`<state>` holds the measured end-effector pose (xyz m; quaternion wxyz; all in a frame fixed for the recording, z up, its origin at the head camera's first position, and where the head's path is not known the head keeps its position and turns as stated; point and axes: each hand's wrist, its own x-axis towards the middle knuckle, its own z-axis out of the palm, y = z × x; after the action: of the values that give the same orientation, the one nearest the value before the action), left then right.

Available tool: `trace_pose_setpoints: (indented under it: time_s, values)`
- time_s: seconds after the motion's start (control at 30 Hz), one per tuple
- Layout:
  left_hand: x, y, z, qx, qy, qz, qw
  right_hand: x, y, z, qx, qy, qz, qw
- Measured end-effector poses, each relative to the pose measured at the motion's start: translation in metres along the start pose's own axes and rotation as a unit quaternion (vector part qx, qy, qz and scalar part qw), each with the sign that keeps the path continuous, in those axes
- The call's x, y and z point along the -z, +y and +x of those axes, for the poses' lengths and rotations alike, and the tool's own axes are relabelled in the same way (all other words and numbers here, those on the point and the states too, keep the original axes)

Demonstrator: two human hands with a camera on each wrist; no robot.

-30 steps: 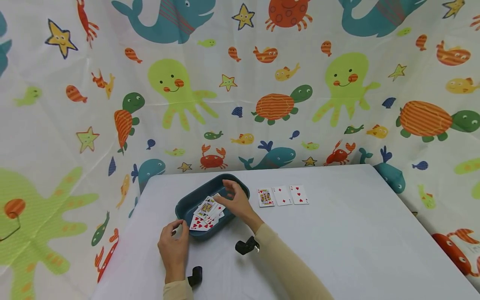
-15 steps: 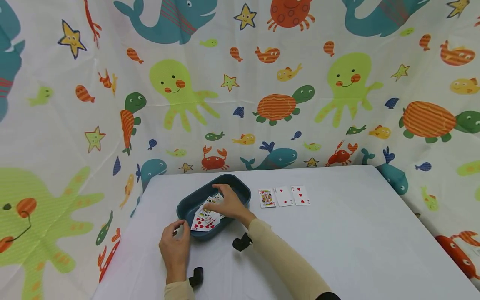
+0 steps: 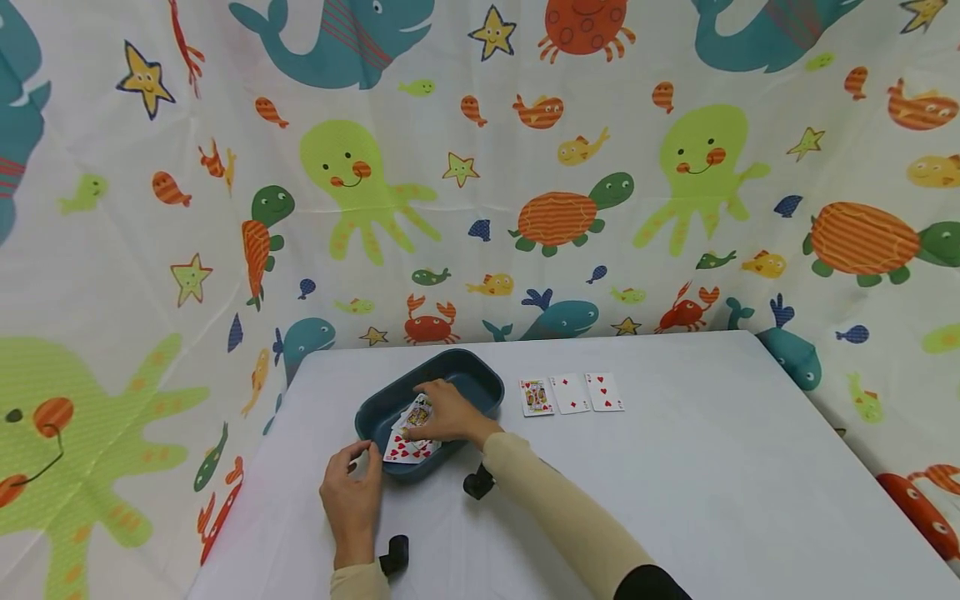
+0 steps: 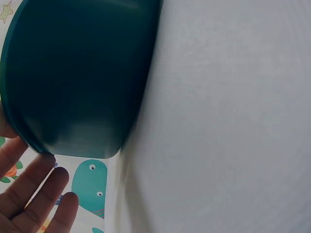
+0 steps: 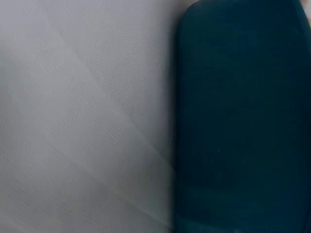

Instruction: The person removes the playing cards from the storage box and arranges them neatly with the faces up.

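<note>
A dark teal tray (image 3: 480,367) stands on the white table, with several playing cards (image 3: 405,452) overlapping face up inside it. My left hand (image 3: 352,496) is at the tray's near left corner, thumb and index finger pinching its rim. In the left wrist view, the other fingers (image 4: 43,194) extend beside the tray's outer wall (image 4: 73,87). My right hand (image 3: 450,414) reaches over the near rim into the tray, thumb and index finger spread above a face card (image 3: 417,414). It covers part of the pile. The right wrist view shows mostly the tray's side (image 5: 243,116).
To the right of the tray, three cards lie face up in a row: a king of hearts (image 3: 537,398), a diamond card (image 3: 570,393) and a heart card (image 3: 604,392). A curtain (image 3: 465,200) printed with sea animals hangs behind the white table (image 3: 675,483).
My right hand has moved left and lower over the cards in the tray, its fingers coming down toward the pile. The left hand stays at the rim. The three cards in the row lie still.
</note>
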<state>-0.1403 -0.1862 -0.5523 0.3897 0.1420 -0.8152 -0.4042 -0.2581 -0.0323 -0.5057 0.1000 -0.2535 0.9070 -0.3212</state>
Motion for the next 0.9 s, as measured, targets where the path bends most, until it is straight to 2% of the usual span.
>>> trace_pose_setpoints:
  time_s: [0.3,0.6,0.9]
  values:
    - [-0.001,-0.001,-0.001,-0.01,0.003,-0.003,0.9999,-0.006,-0.003,0.006,-0.024,-0.027,-0.077,0.996]
    - [0.0,-0.002,0.0,-0.022,0.006,-0.01,0.9997,-0.011,-0.005,0.011,-0.032,-0.026,-0.123,0.992]
    - [0.001,-0.002,0.0,-0.016,0.001,-0.012,0.9998,-0.011,-0.008,0.013,-0.033,-0.035,-0.147,0.988]
